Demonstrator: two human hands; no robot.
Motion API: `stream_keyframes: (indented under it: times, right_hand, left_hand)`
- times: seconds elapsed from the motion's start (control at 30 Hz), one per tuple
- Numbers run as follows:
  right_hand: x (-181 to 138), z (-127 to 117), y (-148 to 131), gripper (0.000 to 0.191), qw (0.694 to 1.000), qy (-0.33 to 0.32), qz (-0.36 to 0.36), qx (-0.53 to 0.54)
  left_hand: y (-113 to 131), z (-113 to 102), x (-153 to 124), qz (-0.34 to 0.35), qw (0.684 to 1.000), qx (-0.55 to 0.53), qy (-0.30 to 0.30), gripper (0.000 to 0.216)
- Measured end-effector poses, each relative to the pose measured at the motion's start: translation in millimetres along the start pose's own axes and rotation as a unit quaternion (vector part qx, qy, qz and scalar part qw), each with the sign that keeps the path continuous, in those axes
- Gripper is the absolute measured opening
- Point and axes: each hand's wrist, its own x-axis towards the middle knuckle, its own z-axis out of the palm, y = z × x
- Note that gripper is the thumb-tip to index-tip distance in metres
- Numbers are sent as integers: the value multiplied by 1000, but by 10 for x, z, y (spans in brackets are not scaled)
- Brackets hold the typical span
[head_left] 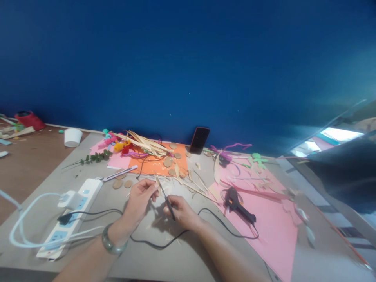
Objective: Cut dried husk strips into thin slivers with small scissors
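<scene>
My left hand [140,198] pinches the end of a thin pale straw strip [159,185] above the grey table [141,258]; a grey-green bangle [111,244] circles that wrist. My right hand [181,212] is closed around small dark-handled scissors [169,205], whose blades reach up to the strip. The two hands are close together, near the table's front middle. Loose straw scraps [190,184] lie just beyond them.
A black glue gun [238,203] lies on pink paper [264,223] at right, its cord looping under my wrists. A white power strip [70,215] sits left, a utility knife [119,174] and cardboard discs beyond. A phone [199,140] leans on the blue wall; a white cup [73,137] stands far left.
</scene>
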Motion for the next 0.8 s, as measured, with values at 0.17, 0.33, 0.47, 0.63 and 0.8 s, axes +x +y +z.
stream_keyframes:
  times: [0.17, 0.33, 0.47, 0.63, 0.8]
  right_hand:
    - [1, -15, 20, 26, 1000, 3, 4, 2]
    - [-7, -31, -33, 34, 999, 28, 16, 30]
    - [8, -67, -62, 35, 993, 75, -22, 87]
    - [49, -142, 85, 35, 976, 114, -33, 184]
    - [21, -163, 106, 38, 969, 16, -30, 244]
  left_hand:
    - [5, 1, -4, 0, 1000, -12, -1, 20]
    - [18, -8, -5, -6, 1000, -20, -11, 22]
    - [52, 9, -26, -61, 995, -15, -80, 25]
    - [40, 39, -86, -188, 958, -17, -218, 30]
    - [-10, 42, -136, -247, 926, -49, -282, 26]
